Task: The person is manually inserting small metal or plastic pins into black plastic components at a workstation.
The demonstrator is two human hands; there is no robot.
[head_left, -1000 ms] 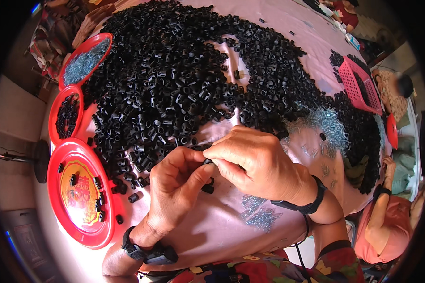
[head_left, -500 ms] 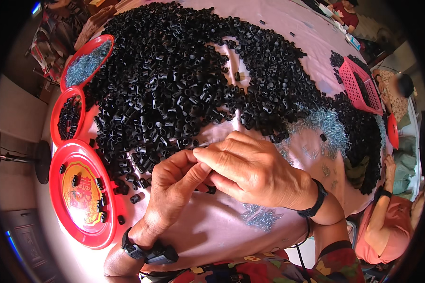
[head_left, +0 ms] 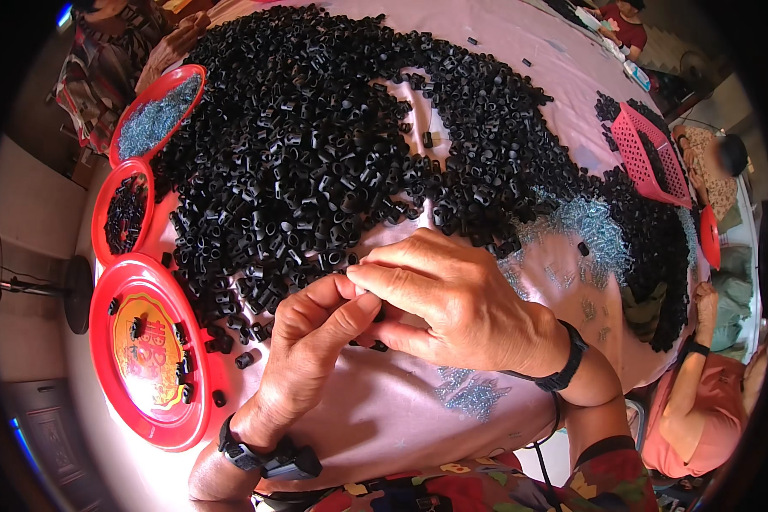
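My left hand [head_left: 320,328] and my right hand [head_left: 452,303] meet in front of me, above the cloth near the table's front. Their thumbs and fingertips are pinched together at one spot. What they pinch is mostly hidden by the fingers; a little black shows between and below them. Just beyond the hands spreads a big heap of small black plastic parts [head_left: 290,171]. To the left of my left hand is a red plate [head_left: 102,341] with several black parts on it. Small clear bluish pieces [head_left: 474,394] lie on the cloth near my right wrist.
Farther left stand a red plate of black pieces [head_left: 149,192] and a red plate of bluish pieces [head_left: 166,145]. More bluish pieces [head_left: 593,235] and a pink basket [head_left: 648,162] lie right on the pink cloth [head_left: 520,94]. Other people sit around the table.
My right hand has shifted slightly up, and its fingers have moved a little against the left fingertips. The left hand stays nearly in place.
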